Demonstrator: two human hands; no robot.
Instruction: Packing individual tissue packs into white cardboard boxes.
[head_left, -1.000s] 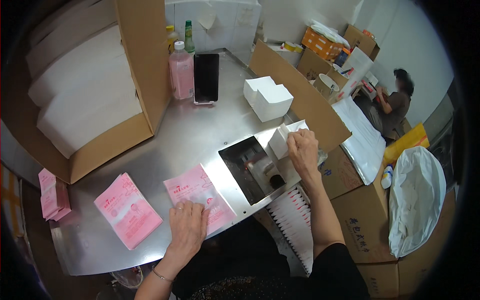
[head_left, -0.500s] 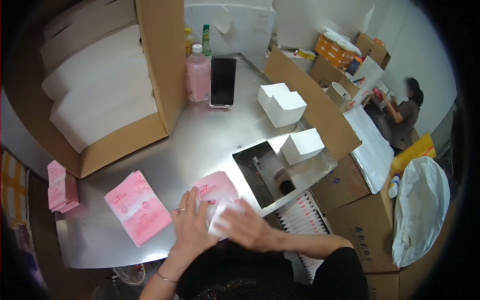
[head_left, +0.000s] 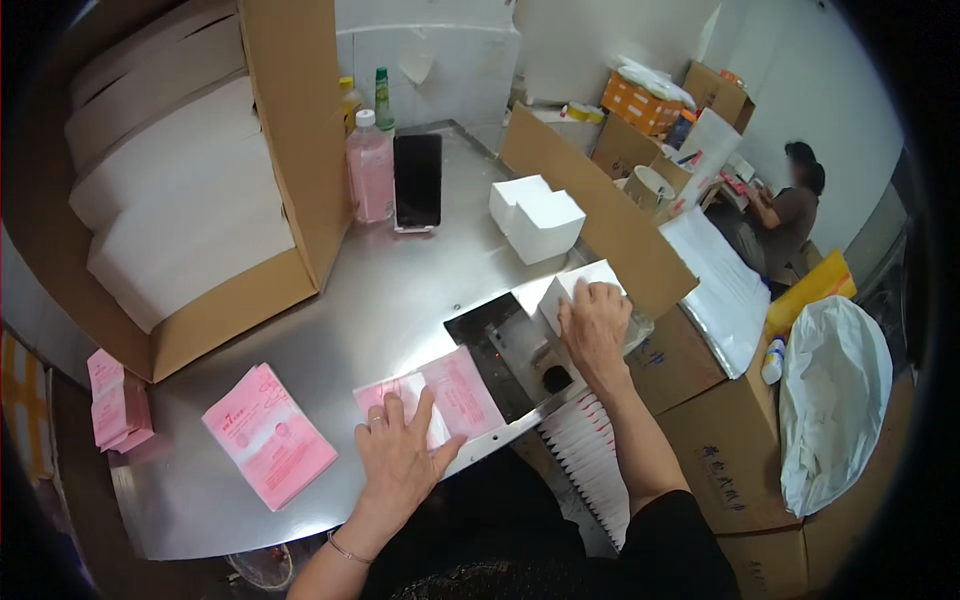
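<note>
My left hand (head_left: 397, 445) rests with fingers spread and thumb apart on a pink printed wrapper (head_left: 474, 394) lying on the metal table. A white folded tissue (head_left: 437, 428) sits on the wrapper, partly under those fingers. At the far side of the table's cutout, my right hand (head_left: 597, 325) closes its curled fingers over the edge of a stack of white folded tissues (head_left: 553, 300). How many tissues it grips is hidden. To the left lies a stack of pink wrappers (head_left: 270, 437).
More white tissue blocks (head_left: 537, 220) stand farther back. A phone (head_left: 418, 182) and pink liquid bottle (head_left: 370, 170) are at the back. A large carton of white paper (head_left: 290, 150) rises at left. White packets (head_left: 585, 450) fill a box below the cutout. Another person (head_left: 785, 215) sits far right.
My right hand has moved from the wrapper to the white tissue stack. The pink wrapper now lies flatter, reaching the cutout's edge. My left hand stays on it.
</note>
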